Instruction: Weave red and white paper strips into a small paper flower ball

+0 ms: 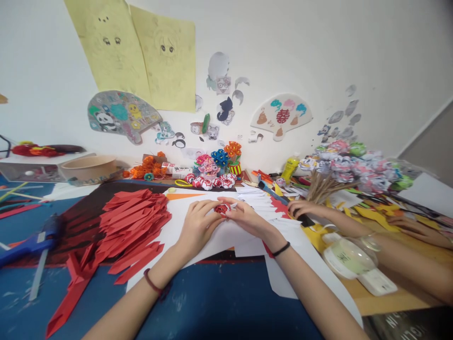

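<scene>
Here, the red-and-white paper rosette is pinched between the left hand and right hand, both grips narrowed on it; over white paper it is held, neither hand nearer (its long axis cannot be told).

The flower is red and white, its layers curled into a round bloom. Partly hidden, it sits between the left hand and right hand.
</scene>
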Action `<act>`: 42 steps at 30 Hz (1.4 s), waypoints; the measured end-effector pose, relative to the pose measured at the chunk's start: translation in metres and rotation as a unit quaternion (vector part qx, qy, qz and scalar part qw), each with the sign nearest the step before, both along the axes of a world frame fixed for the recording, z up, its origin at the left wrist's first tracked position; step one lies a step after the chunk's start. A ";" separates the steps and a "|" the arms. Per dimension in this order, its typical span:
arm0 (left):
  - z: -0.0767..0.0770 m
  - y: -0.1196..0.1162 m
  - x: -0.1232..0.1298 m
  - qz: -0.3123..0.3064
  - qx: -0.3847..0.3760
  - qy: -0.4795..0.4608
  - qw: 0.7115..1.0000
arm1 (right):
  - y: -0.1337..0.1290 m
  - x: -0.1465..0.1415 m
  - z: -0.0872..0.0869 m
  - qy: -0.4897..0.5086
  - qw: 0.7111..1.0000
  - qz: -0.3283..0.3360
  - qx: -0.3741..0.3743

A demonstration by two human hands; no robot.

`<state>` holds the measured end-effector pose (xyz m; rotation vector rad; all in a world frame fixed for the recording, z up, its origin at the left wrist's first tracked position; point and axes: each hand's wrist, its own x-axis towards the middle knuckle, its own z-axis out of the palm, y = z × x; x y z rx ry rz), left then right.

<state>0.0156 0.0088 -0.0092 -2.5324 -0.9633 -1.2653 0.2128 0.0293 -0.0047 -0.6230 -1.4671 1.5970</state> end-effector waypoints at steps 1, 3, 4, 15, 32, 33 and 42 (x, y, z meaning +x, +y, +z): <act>0.000 0.000 0.000 0.000 0.001 -0.001 1.000 | 0.000 0.000 0.000 0.010 1.000 0.004 -0.003; 0.001 -0.001 0.001 0.003 0.006 -0.005 1.000 | -0.002 -0.001 0.000 0.016 1.000 0.008 -0.007; 0.001 -0.002 0.001 0.005 0.010 -0.007 1.000 | -0.003 -0.001 0.000 0.011 1.000 0.008 -0.007; -0.002 -0.003 0.002 -0.003 0.024 0.026 0.999 | -0.007 -0.004 0.003 -0.015 0.999 0.035 -0.030; -0.005 -0.001 0.002 -0.029 0.006 -0.002 1.000 | -0.006 -0.003 -0.002 0.016 0.998 0.053 -0.014; -0.004 -0.001 0.002 -0.028 0.002 -0.005 1.000 | -0.005 -0.003 -0.003 0.015 0.999 0.048 -0.011; -0.003 0.004 -0.002 -0.038 -0.075 -0.045 0.995 | 0.005 -0.005 -0.012 0.041 0.998 0.044 -0.024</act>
